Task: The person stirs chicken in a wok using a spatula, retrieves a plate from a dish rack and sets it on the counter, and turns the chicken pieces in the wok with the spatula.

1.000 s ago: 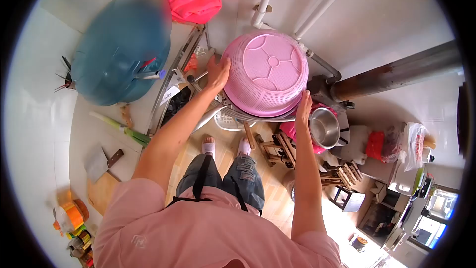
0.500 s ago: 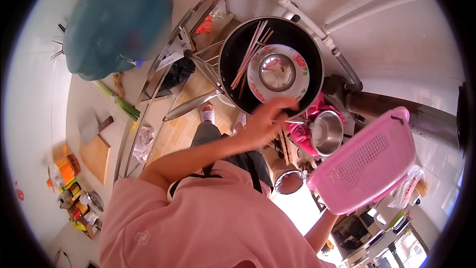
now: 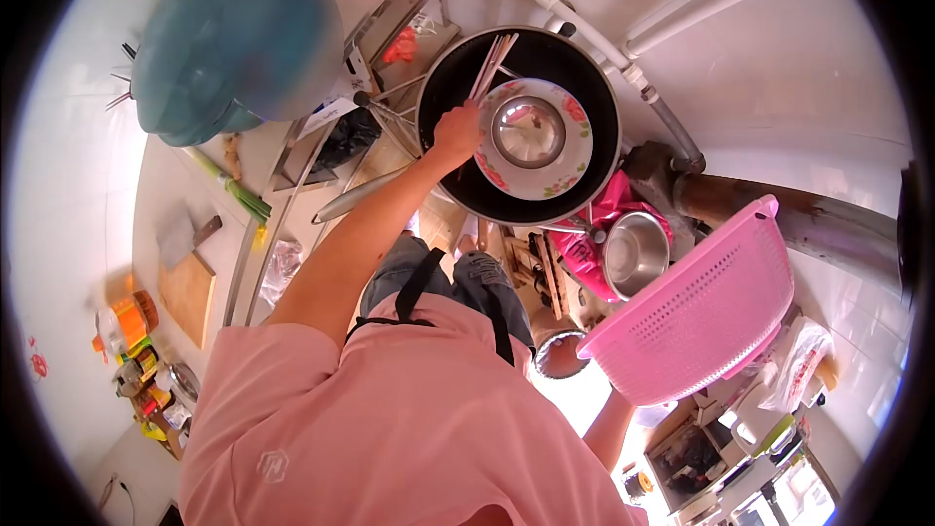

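My left hand [image 3: 458, 133] is closed round a bunch of chopsticks [image 3: 495, 60], which point up and away over the black pan [image 3: 438, 78]. Beside them in the pan lies a white plate with a floral rim [image 3: 547, 182], with a shiny metal bowl [image 3: 528, 131] on it. At the right, the pink basket [image 3: 696, 312] is held up, tilted on its side, at the end of my right arm. The basket hides my right hand and its fingers. The pan's long handle [image 3: 358, 197] passes under my left forearm.
A steel pot [image 3: 636, 251] sits on pink plastic right of the pan. Pipes [image 3: 672, 127] run along the wall behind. At the left are a large teal basin [image 3: 229, 39], green onions [image 3: 234, 185], a cleaver [image 3: 182, 237] and a cutting board [image 3: 188, 297].
The pink basket has come off the pan and moved right, tilting onto its side. My left hand has let go of it, passed over the pan and taken hold of the chopsticks.
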The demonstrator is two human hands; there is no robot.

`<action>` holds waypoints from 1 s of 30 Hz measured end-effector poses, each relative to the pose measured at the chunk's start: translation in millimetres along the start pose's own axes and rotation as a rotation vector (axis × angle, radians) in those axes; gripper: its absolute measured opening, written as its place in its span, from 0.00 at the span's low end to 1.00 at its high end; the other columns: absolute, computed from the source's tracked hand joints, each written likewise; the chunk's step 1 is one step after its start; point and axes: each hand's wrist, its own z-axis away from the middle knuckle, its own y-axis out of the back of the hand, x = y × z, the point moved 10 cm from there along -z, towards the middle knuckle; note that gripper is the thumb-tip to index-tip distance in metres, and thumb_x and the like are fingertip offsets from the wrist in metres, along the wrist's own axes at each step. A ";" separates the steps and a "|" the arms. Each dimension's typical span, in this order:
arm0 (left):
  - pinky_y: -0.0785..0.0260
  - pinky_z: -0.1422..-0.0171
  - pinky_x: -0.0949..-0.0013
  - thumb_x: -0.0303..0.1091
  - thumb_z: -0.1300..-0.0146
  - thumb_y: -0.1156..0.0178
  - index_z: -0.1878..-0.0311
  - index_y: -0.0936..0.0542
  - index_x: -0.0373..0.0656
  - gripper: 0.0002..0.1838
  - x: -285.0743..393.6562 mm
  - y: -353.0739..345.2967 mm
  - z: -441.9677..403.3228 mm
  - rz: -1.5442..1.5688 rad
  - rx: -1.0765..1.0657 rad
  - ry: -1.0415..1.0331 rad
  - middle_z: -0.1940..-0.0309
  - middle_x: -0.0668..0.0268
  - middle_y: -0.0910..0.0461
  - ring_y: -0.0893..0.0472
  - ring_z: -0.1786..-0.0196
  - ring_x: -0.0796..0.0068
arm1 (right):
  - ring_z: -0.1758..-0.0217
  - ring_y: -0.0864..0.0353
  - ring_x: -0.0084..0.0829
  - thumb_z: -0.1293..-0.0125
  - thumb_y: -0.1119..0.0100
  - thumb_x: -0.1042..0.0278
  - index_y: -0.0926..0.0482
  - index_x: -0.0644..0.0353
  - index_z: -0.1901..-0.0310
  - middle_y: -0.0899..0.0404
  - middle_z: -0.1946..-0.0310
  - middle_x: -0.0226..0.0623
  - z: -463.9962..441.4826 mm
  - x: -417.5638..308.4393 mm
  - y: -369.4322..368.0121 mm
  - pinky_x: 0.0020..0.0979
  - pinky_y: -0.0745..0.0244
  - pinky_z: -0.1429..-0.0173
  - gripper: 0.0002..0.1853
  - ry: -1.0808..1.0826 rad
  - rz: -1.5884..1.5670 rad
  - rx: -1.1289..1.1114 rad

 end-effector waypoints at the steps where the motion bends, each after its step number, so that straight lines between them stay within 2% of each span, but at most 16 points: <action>1: 0.24 0.64 0.58 0.32 0.50 0.40 0.61 0.31 0.33 0.17 -2.6 0.8 -2.1 0.028 0.006 0.036 0.70 0.47 0.20 0.18 0.65 0.52 | 0.35 0.40 0.37 0.32 0.61 0.47 0.40 0.66 0.37 0.40 0.38 0.44 -1.1 2.3 0.7 0.43 0.41 0.34 0.31 -0.008 0.001 -0.005; 3: 0.23 0.64 0.59 0.30 0.51 0.41 0.60 0.31 0.32 0.17 -3.4 7.3 -1.9 0.086 0.014 0.108 0.67 0.45 0.21 0.19 0.61 0.50 | 0.36 0.39 0.37 0.32 0.61 0.47 0.40 0.66 0.38 0.39 0.38 0.44 -4.0 6.9 1.3 0.43 0.40 0.35 0.31 -0.019 0.002 -0.009; 6: 0.26 0.55 0.55 0.27 0.50 0.46 0.57 0.31 0.34 0.15 1.0 17.3 3.1 0.375 -0.110 0.206 0.66 0.45 0.21 0.19 0.62 0.50 | 0.36 0.39 0.37 0.32 0.61 0.48 0.40 0.65 0.38 0.39 0.38 0.44 -7.8 11.8 3.8 0.43 0.39 0.35 0.30 -0.036 0.008 -0.018; 9: 0.26 0.55 0.55 0.26 0.52 0.46 0.53 0.31 0.38 0.19 7.4 20.7 3.9 0.438 -0.180 0.131 0.66 0.46 0.21 0.19 0.60 0.48 | 0.37 0.38 0.37 0.32 0.61 0.49 0.39 0.65 0.38 0.38 0.39 0.44 -13.1 16.9 3.2 0.43 0.39 0.35 0.30 -0.046 0.011 -0.031; 12: 0.27 0.58 0.54 0.26 0.52 0.46 0.51 0.32 0.40 0.21 25.8 59.7 -1.4 0.249 -0.024 -0.024 0.67 0.49 0.20 0.19 0.62 0.49 | 0.37 0.38 0.38 0.32 0.60 0.50 0.39 0.65 0.38 0.38 0.39 0.43 -17.4 21.0 0.8 0.43 0.38 0.36 0.29 -0.060 0.012 -0.046; 15: 0.27 0.64 0.53 0.30 0.48 0.44 0.49 0.33 0.42 0.21 69.9 85.7 -0.1 -0.012 0.083 -0.225 0.69 0.50 0.20 0.19 0.66 0.51 | 0.38 0.37 0.38 0.32 0.60 0.51 0.38 0.65 0.38 0.37 0.40 0.43 -20.4 23.8 -5.2 0.43 0.38 0.36 0.29 -0.062 0.014 -0.068; 18: 0.30 0.65 0.51 0.36 0.43 0.43 0.52 0.32 0.45 0.17 120.3 89.2 18.6 -0.106 0.089 -0.408 0.73 0.52 0.21 0.20 0.66 0.50 | 0.38 0.36 0.38 0.32 0.60 0.51 0.38 0.65 0.39 0.37 0.40 0.43 -23.6 24.0 -8.7 0.43 0.37 0.37 0.28 -0.057 0.010 -0.079; 21: 0.30 0.66 0.52 0.40 0.40 0.44 0.56 0.33 0.45 0.14 137.1 87.0 33.1 -0.098 0.147 -0.518 0.74 0.54 0.22 0.20 0.68 0.50 | 0.38 0.36 0.38 0.32 0.60 0.52 0.38 0.65 0.39 0.36 0.40 0.43 -25.3 24.0 -7.7 0.43 0.36 0.37 0.28 -0.055 0.007 -0.088; 22: 0.28 0.69 0.57 0.37 0.41 0.45 0.49 0.32 0.47 0.17 139.9 85.3 36.1 -0.189 0.174 -0.562 0.66 0.53 0.21 0.19 0.70 0.55 | 0.39 0.36 0.38 0.32 0.60 0.52 0.37 0.65 0.39 0.36 0.41 0.43 -25.7 24.1 -7.0 0.43 0.36 0.37 0.27 -0.056 0.009 -0.088; 25: 0.26 0.73 0.64 0.34 0.41 0.47 0.40 0.35 0.52 0.24 144.9 93.5 41.3 -0.301 0.250 -0.629 0.55 0.50 0.24 0.19 0.72 0.61 | 0.39 0.35 0.39 0.32 0.60 0.53 0.37 0.64 0.39 0.35 0.41 0.43 -26.2 23.6 0.3 0.43 0.36 0.38 0.27 -0.055 0.016 -0.080; 28: 0.26 0.75 0.69 0.32 0.42 0.49 0.34 0.39 0.58 0.30 144.8 101.7 38.6 -0.372 0.327 -0.694 0.47 0.50 0.27 0.18 0.73 0.65 | 0.40 0.34 0.39 0.32 0.60 0.54 0.37 0.64 0.39 0.35 0.41 0.43 -27.2 21.9 9.0 0.43 0.35 0.38 0.26 -0.052 0.027 -0.073; 30: 0.25 0.74 0.68 0.30 0.42 0.50 0.35 0.37 0.59 0.29 140.9 107.6 33.4 -0.375 0.388 -0.719 0.46 0.53 0.27 0.19 0.73 0.63 | 0.40 0.34 0.39 0.32 0.60 0.55 0.36 0.64 0.39 0.34 0.42 0.43 -28.9 21.6 15.9 0.43 0.35 0.38 0.26 -0.054 0.038 -0.067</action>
